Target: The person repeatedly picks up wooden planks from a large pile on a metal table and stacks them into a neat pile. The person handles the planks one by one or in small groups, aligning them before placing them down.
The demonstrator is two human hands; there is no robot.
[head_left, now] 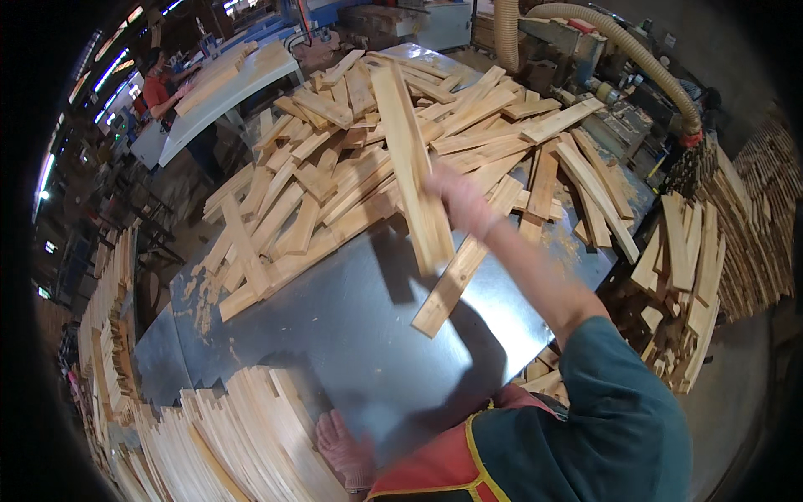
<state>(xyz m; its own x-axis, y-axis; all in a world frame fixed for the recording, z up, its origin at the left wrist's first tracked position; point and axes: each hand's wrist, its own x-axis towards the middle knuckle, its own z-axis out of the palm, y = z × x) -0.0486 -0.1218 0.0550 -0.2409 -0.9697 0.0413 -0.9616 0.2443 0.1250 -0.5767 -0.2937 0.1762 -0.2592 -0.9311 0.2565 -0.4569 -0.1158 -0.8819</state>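
My right hand point(465, 201), in a pale pink glove and blurred by motion, is closed around the edge of a long wooden board point(407, 159). The board is raised and tilted over the front of a heap of loose boards point(335, 176). Below it another board point(452, 293) with a small dark knot sticks out toward me on the metal tabletop point(335, 326). Low in the view, my left hand point(345, 450), also gloved, lies with fingers apart beside a row of boards standing on edge point(242, 435). It holds nothing that I can see.
More boards point(682, 251) are piled low at the right, near tall stacks of timber point(765, 209). A machine with a ribbed hose point(644, 50) stands at the back right. Far left, a person in red point(159, 92) works at another table point(226, 92). Sawdust point(201, 305) lies on my table.
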